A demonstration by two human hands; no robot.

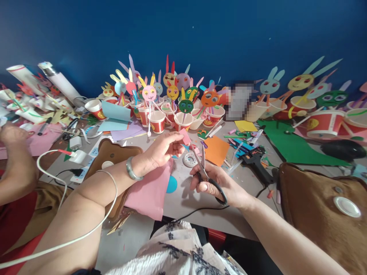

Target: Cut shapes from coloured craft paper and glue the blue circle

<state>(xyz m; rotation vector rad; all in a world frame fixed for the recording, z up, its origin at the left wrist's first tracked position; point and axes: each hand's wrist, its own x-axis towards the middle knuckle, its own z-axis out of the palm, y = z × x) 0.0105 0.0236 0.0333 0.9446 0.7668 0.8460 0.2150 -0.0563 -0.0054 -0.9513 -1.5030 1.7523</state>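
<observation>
Red-and-white paper cups (157,122) crowd the far half of the surface (183,202), from 10 o'clock round to 2 o'clock. Most hold a stick topped with a paper rabbit face (149,93) in pink, yellow, green, orange or blue, with long paper ears. A cup (96,109) at 10 o'clock looks empty. Larger red tubs (323,124) at 2 o'clock carry the same kind of faces. The cups bear a yellow emblem, but none of the print on them can be read.

Near the centre, the left hand (164,148) has its grip pinched together on a piece of pink paper (184,136). A bigger pink sheet (150,193) lies under that wrist; whether the two are one piece cannot be told. At 5 o'clock from it, the right hand (220,185) has its grip clamped through the black handles of the scissors (202,168), whose blades stand apart, pointing to 12 o'clock just beside the pink paper.

A black glue gun (255,158) lies at 3 o'clock of the scissors, an orange sheet (216,149) at 1 o'clock. Another person's arm (14,164) rests at 9 o'clock.
</observation>
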